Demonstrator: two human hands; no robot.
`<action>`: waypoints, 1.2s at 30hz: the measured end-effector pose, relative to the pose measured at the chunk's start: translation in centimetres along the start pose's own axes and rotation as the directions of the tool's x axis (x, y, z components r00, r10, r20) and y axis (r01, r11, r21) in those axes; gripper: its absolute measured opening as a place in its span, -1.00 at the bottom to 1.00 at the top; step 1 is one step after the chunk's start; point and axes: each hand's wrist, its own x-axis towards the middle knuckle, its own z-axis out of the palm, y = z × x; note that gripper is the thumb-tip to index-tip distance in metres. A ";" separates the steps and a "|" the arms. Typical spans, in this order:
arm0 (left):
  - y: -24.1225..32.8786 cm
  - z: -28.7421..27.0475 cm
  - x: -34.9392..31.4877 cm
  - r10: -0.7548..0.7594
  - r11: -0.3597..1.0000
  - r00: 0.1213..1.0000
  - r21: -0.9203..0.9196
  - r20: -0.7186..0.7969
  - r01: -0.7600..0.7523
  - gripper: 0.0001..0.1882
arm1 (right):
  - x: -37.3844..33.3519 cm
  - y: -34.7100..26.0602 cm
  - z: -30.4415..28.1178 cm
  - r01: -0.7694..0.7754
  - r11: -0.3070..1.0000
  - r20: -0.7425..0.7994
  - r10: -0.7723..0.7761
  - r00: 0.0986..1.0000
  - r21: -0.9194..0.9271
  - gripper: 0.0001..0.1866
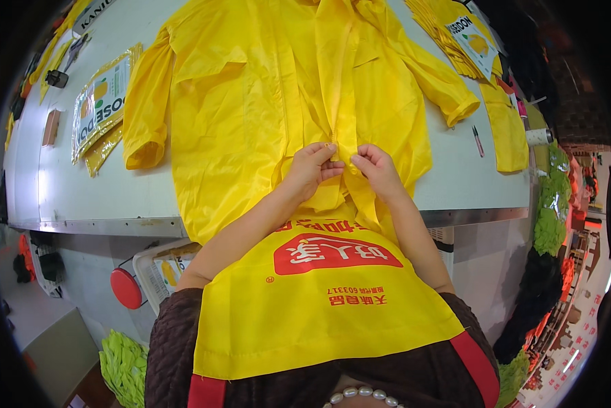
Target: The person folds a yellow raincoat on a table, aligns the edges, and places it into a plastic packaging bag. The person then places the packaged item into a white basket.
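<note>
Left hand (313, 167), thumb against fingers, pinched the yellow raincoat (231, 115) low on its front placket (337, 102); right hand (375, 168), similarly closed, gripped fabric just to the right. The garment lay mid-table (455, 180), near hem overhanging. Judged light, limp and slippery, it appeared best held by the placket.

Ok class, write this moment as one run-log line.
left hand: pinching jacket front; right hand: pinching jacket front; jacket: on table, hem over edge
</note>
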 end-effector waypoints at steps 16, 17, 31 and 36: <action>0.4 0.4 -1.6 0.081 0.990 0.993 0.107 0.086 -0.090 -0.77 | 0.6 -4.8 1.5 0.507 0.353 0.293 -0.510 0.809 -0.786 -0.84; 0.4 0.2 -1.5 0.057 0.995 0.995 0.072 0.084 -0.063 -0.77 | 0.6 -4.9 1.5 0.522 0.364 0.291 -0.528 0.798 -0.771 -0.84; 1.5 0.3 -1.0 -0.067 0.993 0.998 0.093 -0.002 0.067 -0.88 | -0.3 -5.0 2.6 0.624 0.239 0.379 -0.619 0.688 -0.744 -0.95; 0.5 -0.1 -0.5 0.082 0.981 0.995 0.179 -0.056 -0.071 -0.87 | -1.7 -3.7 3.9 0.526 0.500 0.213 -0.554 0.805 -0.688 -0.92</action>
